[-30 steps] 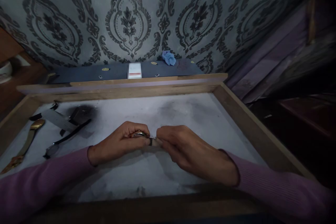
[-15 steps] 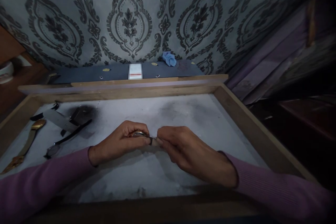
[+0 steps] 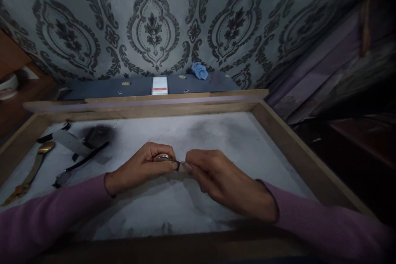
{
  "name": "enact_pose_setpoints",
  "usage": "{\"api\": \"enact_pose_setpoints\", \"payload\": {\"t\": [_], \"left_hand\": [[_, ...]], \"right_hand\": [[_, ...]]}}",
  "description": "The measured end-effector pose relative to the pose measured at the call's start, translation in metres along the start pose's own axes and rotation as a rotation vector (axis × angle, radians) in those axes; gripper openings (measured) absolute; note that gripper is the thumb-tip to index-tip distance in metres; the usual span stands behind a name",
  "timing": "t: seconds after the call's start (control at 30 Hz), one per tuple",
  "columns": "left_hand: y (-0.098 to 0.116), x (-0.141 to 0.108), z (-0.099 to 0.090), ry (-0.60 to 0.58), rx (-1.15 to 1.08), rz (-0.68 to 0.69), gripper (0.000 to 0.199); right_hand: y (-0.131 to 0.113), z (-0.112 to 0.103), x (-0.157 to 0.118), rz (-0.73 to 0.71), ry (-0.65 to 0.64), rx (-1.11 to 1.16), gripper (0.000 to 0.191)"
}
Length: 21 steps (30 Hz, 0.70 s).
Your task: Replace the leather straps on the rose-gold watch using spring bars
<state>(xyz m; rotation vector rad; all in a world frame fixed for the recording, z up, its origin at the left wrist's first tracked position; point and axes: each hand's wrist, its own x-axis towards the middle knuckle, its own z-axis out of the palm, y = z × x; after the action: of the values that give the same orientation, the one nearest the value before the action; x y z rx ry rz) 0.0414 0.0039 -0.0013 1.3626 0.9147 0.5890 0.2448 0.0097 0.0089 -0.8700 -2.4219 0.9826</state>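
Observation:
Near the middle of the view, my left hand [image 3: 145, 167] is closed on a watch [image 3: 163, 157] with a round gold-coloured case. A short strap piece [image 3: 182, 167] sticks out from the watch toward the right. My right hand [image 3: 221, 177] is closed at the strap's far end, its fingertips pinched there, and a thin metallic bit shows between the two hands. Whether that bit is a tool or part of the watch I cannot tell. Both hands hover over the white surface inside a wooden-framed tray [image 3: 278, 140].
At the tray's left lie a gold watch [image 3: 46, 147], a dark-strapped watch [image 3: 63, 177] and a grey strap [image 3: 72, 143]. Behind the tray's back edge are a small white box [image 3: 160, 86] and a crumpled blue cloth [image 3: 199, 71]. A white bowl [image 3: 8, 86] stands far left.

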Motion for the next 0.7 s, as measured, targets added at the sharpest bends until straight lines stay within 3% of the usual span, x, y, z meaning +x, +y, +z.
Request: {"api": "enact_pose_setpoints", "payload": {"t": [0.7], "left_hand": [[0.0014,-0.0004,-0.0015,-0.034,-0.007,-0.064,0.029]], "right_hand": [[0.0044,0.0013,-0.0009,-0.05,-0.012,-0.047,0.027]]}}
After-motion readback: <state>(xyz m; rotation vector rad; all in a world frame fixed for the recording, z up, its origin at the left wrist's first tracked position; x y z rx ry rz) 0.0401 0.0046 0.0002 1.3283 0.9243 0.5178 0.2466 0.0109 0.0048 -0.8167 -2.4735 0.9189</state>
